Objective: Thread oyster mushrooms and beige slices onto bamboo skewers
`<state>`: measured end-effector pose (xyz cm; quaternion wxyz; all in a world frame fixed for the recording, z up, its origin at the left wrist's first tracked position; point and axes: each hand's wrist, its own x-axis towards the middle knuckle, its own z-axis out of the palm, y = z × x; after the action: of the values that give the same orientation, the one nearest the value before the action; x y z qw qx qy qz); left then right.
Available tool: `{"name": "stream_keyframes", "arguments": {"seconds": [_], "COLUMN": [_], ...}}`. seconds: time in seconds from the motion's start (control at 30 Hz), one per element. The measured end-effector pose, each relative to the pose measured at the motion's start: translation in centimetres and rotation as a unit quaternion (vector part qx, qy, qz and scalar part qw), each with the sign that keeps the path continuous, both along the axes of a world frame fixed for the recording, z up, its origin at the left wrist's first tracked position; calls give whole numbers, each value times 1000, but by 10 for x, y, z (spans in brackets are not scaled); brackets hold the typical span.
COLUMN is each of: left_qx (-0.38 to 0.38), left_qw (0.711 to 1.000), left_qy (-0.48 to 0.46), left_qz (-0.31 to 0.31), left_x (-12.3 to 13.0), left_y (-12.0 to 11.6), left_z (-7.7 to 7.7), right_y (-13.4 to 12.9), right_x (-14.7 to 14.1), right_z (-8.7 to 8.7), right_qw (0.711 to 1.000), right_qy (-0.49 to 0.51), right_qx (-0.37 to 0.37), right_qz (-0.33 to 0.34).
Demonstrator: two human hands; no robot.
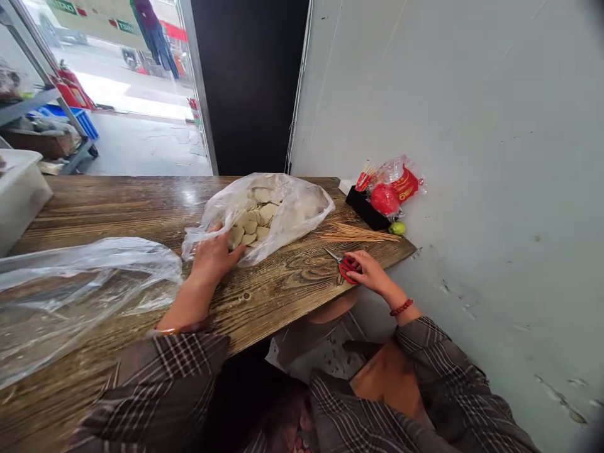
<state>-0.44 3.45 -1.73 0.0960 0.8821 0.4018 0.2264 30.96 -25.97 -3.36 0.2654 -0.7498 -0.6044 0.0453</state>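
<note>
A clear plastic bag [302, 211] lies open on the wooden table, with many pale, flat, roundish slices [252, 225] inside. My left hand [211, 257] grips the bag's near left edge, its thumb beside the slices; some fingertips are hidden by the plastic. Small scissors with red handles [346, 269] rest near the table's front edge, blades pointing left and away. My right hand [368, 270] has its fingers closed on the handles. Just beyond the scissors lies a spread of thin wooden sticks [361, 233].
Another clear plastic sheet or bag [94, 277] covers the table's left part. A white bin [23, 195] stands at far left. Against the wall are a black box [368, 207] with red packets [406, 184] and a green round item [397, 228]. The wall borders the table's right end.
</note>
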Motion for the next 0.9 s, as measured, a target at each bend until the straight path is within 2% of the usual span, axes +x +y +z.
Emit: {"name": "stream_keyframes", "arguments": {"seconds": [0.17, 0.33, 0.47, 0.57, 0.7, 0.8, 0.9], "left_qx": [9, 9, 8, 5, -6, -13, -11], "left_qw": [1000, 1000, 1000, 1000, 1000, 1000, 1000], "left_qy": [-12, -17, -5, 7, 9, 9, 9], "left_qz": [-10, -6, 1, 7, 19, 21, 15], "left_x": [-1, -2, -1, 1, 0, -2, -2], "left_y": [6, 8, 8, 6, 2, 0, -1], "left_z": [-5, -8, -10, -10, -7, -7, -9], "right_y": [4, 2, 7, 31, 73, 90, 92], "right_x": [-1, 3, 42, 89, 136, 144, 138], "right_z": [11, 3, 1, 16, 32, 26, 8], "right_qw": [998, 998, 988, 969, 960, 961, 969], "right_qy": [-41, -58, -99, -181, -206, -205, -197], "right_qx": [-48, 14, 81, 48, 20, -1, -17], "right_qz": [14, -8, -87, -162, -188, -185, -150]}}
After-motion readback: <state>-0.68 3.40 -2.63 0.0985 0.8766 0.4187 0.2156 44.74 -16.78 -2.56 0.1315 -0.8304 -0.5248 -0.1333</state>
